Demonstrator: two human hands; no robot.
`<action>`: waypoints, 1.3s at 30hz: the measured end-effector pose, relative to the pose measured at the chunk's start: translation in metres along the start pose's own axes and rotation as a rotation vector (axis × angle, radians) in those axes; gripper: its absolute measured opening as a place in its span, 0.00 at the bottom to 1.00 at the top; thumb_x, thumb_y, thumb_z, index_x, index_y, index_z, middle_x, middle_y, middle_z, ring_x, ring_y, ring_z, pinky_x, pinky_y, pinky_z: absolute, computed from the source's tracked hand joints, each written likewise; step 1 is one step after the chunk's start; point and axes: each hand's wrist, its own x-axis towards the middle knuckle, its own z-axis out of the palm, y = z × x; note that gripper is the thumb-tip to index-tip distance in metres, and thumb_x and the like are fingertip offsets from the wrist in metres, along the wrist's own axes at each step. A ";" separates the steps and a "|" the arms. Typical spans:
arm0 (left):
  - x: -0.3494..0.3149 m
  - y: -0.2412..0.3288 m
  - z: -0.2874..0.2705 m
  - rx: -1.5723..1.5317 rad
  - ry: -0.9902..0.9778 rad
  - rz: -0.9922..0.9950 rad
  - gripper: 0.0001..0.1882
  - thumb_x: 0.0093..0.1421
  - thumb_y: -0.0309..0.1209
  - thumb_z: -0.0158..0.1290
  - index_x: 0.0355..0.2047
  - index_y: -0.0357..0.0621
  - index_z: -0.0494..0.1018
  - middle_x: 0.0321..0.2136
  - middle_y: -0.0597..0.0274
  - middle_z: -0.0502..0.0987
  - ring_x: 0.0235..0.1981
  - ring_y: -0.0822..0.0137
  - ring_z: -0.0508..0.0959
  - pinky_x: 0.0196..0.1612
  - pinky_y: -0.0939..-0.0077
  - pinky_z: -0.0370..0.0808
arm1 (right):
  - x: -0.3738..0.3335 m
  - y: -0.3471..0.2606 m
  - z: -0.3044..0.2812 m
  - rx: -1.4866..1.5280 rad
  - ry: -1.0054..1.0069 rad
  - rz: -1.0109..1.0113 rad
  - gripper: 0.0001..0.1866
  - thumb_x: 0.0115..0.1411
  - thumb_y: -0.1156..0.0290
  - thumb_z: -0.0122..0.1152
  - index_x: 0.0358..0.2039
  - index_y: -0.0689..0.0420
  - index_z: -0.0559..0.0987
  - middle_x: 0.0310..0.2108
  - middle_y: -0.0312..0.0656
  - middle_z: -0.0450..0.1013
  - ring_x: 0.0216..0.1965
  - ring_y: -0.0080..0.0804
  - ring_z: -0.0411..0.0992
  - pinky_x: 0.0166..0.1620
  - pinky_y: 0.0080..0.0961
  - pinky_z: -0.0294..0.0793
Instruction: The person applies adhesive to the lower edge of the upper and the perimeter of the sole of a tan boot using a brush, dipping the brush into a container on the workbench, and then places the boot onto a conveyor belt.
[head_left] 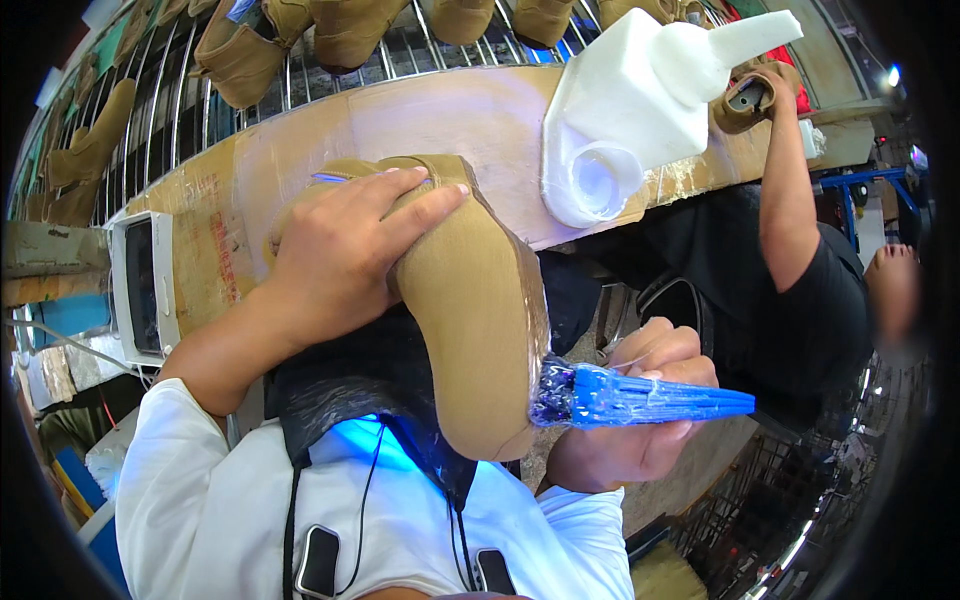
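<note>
My left hand (350,240) grips a tan shoe (470,290) from above, its fingers spread over the upper near the ankle end. The shoe is turned so that its toe points down toward me. Along the edge of its underside runs a wet, shiny band. My right hand (655,400) pinches a blue-handled brush (660,398) coated in glossy, stringy residue. The dark bristles touch the shoe's edge near the toe. Beyond the shoe stands a white plastic dispenser bottle (635,95) with a round open cup (597,182) at its base.
A cardboard-covered bench (300,130) curves across in front of me. Behind it, a metal-bar rack (410,50) carries several tan shoes (355,30). A white-framed device (145,285) stands at the left. At the right, a co-worker's hand (775,85) holds another tan shoe (742,105).
</note>
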 end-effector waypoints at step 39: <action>0.022 -0.084 -0.021 -0.379 -0.243 -0.441 0.34 0.39 0.25 0.69 0.48 0.41 0.68 0.43 0.57 0.76 0.48 0.60 0.75 0.50 0.64 0.73 | 0.077 0.085 -0.089 -0.560 0.033 0.026 0.07 0.51 0.82 0.61 0.33 0.68 0.77 0.33 0.43 0.71 0.35 0.27 0.69 0.39 0.21 0.68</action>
